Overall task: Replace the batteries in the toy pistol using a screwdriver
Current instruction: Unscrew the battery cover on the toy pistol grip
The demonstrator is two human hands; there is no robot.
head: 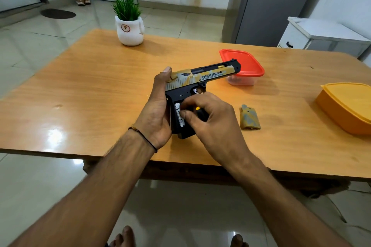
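— Biggest first?
— Desk (pixel 90 90), glossy orange wood, filling the middle of the view. Orange tub (pixel 345 106) with its lid on, at 3 o'clock from desk centre, by the edge.
— Farther back?
— Red-lidded container (pixel 247 62) at 1 o'clock, clear walls, contents too dim to tell. Potted plant (pixel 130 30) in a white pot at 11 o'clock, well apart, near the far edge.
— And the thing being worked on?
— Toy pistol (pixel 200 78) over desk centre, muzzle aimed at 2 o'clock and overlapping the red lid in view, grip down toward 6, side of the grip open. Butt touching the desk or not: cannot tell.
— Hands?
— Left hand (pixel 156 110) clamped round the rear of the grip, thumb up on the back of the slide. Right hand (pixel 210 118) curled at the open grip, thumb and forefinger pinching a battery (pixel 178 114).
— Smaller bits?
— Grip cover (pixel 250 118) flat on the desk at 4 o'clock, apart from both hands. Screwdriver (pixel 200 112) handle, black and yellow, tucked under the right palm; tip hidden. Battery white, standing lengthwise in the grip's cavity.
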